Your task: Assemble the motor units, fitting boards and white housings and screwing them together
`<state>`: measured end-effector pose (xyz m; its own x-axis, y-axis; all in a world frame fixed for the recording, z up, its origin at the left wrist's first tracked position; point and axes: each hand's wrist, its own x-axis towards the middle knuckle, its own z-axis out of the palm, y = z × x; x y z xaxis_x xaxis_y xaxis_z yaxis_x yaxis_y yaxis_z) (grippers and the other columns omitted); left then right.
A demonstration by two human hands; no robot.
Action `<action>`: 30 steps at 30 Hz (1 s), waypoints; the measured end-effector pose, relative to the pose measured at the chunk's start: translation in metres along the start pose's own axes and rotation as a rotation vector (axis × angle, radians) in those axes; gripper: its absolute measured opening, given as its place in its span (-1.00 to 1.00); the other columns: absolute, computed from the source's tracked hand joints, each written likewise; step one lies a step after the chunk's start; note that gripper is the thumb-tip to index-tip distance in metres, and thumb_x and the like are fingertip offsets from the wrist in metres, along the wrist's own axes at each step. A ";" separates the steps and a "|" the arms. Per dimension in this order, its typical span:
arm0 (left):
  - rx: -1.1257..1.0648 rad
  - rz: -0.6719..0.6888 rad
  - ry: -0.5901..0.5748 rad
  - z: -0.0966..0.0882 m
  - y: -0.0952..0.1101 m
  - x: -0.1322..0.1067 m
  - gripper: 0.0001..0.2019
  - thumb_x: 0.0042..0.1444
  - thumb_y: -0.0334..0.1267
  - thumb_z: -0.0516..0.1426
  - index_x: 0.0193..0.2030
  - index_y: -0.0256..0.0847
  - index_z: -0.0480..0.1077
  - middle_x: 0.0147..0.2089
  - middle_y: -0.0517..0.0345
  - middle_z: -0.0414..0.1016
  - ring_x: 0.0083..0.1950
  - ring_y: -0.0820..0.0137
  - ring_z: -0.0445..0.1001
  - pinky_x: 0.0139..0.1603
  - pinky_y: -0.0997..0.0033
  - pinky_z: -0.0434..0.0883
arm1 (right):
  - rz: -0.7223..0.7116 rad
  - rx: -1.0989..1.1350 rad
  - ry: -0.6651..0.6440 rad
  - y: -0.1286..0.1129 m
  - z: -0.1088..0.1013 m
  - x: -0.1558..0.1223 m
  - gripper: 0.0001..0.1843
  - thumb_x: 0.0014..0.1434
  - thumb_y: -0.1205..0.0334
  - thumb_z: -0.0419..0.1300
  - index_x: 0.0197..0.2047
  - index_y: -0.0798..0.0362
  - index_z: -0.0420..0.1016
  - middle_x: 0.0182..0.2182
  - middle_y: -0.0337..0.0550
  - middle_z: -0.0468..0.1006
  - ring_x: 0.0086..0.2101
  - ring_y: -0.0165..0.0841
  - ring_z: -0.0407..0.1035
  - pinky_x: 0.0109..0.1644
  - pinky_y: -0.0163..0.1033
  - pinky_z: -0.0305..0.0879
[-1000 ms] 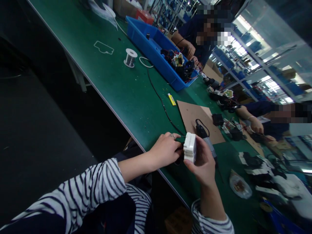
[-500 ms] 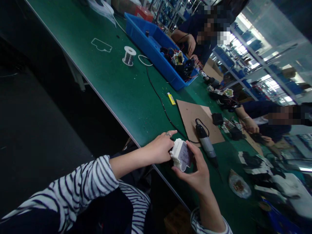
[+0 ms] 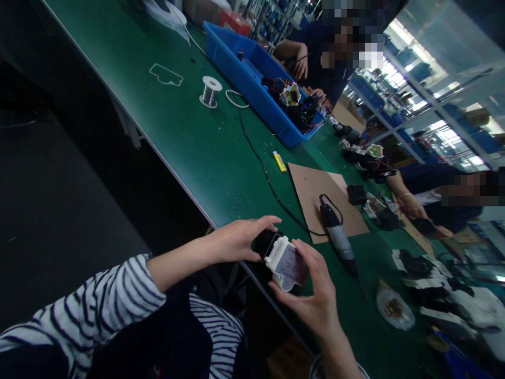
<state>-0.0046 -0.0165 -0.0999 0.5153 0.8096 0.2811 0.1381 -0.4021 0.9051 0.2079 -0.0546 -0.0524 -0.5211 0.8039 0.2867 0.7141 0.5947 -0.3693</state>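
My right hand [image 3: 317, 292] grips a white plastic housing [image 3: 281, 258] by its two sides, thumb below and fingers above. A grey printed label covers the housing's face, which is turned up toward me. At the housing's left end is a black part [image 3: 263, 242], held between the thumb and fingers of my left hand [image 3: 246, 238]. The two parts touch or nearly touch; whether they are joined I cannot tell. Both hands are over the table's near edge. An electric screwdriver [image 3: 338, 234] with a grey and black body lies beyond my right hand, partly on a cardboard sheet [image 3: 305, 192].
On the green table [image 3: 177, 131] are a solder wire spool [image 3: 210, 92], a yellow lighter [image 3: 280, 162] and a black cable [image 3: 258, 158]. A blue bin [image 3: 236, 68] holds wired parts. A bag of screws [image 3: 394, 310] lies at right. Two co-workers sit across.
My left hand has drawn back to the left and opened its grip wider, bringing the black part into sight. The white housing has shifted slightly left and down with my right hand.
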 end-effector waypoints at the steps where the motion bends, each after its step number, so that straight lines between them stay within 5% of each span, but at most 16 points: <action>1: -0.005 -0.003 -0.003 0.000 0.000 0.000 -0.22 -0.18 -0.49 0.25 0.18 -0.22 -0.02 0.09 0.00 0.33 0.09 0.27 0.32 0.05 0.29 0.29 | -0.007 -0.014 0.002 -0.002 0.000 0.000 -0.23 -0.06 0.21 0.31 0.19 0.09 0.10 0.05 0.05 0.26 0.05 -0.13 0.17 0.10 0.02 0.19; 20: -0.028 -0.009 -0.012 0.001 -0.003 -0.001 -0.24 -0.18 -0.43 0.28 0.15 -0.21 0.00 0.10 0.03 0.31 0.12 0.28 0.29 0.08 0.31 0.28 | 0.001 -0.055 -0.025 0.001 -0.002 0.002 -0.26 -0.03 0.19 0.29 0.18 0.16 0.12 0.04 0.09 0.27 0.04 -0.11 0.19 0.07 0.02 0.22; 30: -0.046 -0.019 -0.007 0.003 -0.002 -0.002 -0.24 -0.18 -0.44 0.28 0.15 -0.21 0.00 0.09 0.01 0.31 0.12 0.27 0.30 0.09 0.28 0.28 | 0.007 -0.091 -0.161 -0.002 -0.014 0.014 -0.29 -0.04 0.19 0.28 0.15 0.10 0.11 0.04 0.04 0.29 0.04 -0.14 0.20 0.05 -0.03 0.28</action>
<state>-0.0035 -0.0186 -0.1033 0.5188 0.8138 0.2618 0.1093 -0.3669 0.9238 0.2055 -0.0451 -0.0356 -0.5789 0.8038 0.1367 0.7535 0.5915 -0.2872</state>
